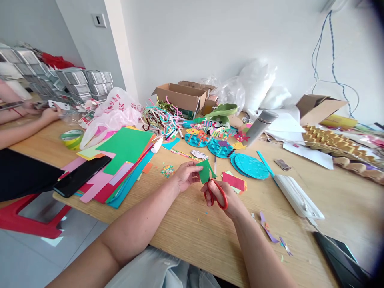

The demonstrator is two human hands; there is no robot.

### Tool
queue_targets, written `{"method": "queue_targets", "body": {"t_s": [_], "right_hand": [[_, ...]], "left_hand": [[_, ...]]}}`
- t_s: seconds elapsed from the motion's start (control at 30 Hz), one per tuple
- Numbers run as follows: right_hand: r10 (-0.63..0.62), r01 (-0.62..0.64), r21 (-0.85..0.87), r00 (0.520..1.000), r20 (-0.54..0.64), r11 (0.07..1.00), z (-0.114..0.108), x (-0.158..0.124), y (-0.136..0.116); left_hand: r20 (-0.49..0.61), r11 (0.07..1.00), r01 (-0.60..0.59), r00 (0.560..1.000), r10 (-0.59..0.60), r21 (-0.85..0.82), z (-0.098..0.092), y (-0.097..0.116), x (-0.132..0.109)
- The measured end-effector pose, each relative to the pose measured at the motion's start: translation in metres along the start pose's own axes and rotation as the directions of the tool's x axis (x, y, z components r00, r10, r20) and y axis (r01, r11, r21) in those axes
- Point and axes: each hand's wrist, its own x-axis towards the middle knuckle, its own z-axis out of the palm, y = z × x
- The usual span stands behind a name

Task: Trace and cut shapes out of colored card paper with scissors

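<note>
Between the fingers of my left hand (186,176) is a small piece of green paper (205,171), held up over the table. My right hand (229,199) grips red-handled scissors (222,197), and their blades meet the lower right part of the green paper. A narrow strip of the paper stands apart on the right side. Just beyond my hands lie a white fish cutout (198,154) and a pen (215,165). Small red paper pieces (233,182) lie to the right, and a little heap of colourful confetti (167,171) lies to the left of my left hand.
Coloured paper sheets (129,144) and a black phone (81,176) lie left. Behind are blue discs with fish cutouts (220,149), pipe cleaners (160,120) and a grey bottle (260,127). A white power strip (298,197) lies right. Another person's hands (49,116) hold cards at far left.
</note>
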Motion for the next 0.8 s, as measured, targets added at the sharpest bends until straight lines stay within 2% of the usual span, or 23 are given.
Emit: {"method": "queue_targets", "body": {"t_s": [0.3,0.63,0.8], "right_hand": [[0.059,-0.060,-0.118,0.998,-0.009,0.991,-0.0024,0.0000,-0.0073],[0.085,-0.085,-0.036,0.996,0.022,0.996,-0.0028,0.0008,-0.0009],[0.048,-0.049,0.015,0.998,0.042,0.999,-0.0016,0.0008,-0.0015]], "left_hand": [[0.076,0.993,-0.046,0.996,0.038,0.112,0.0007,-0.0025,-0.0012],[0.072,0.987,-0.041,0.997,0.030,0.158,-0.0007,-0.0025,-0.0004],[0.066,0.982,-0.046,0.997,0.035,0.185,0.0004,-0.0017,-0.0017]]}}
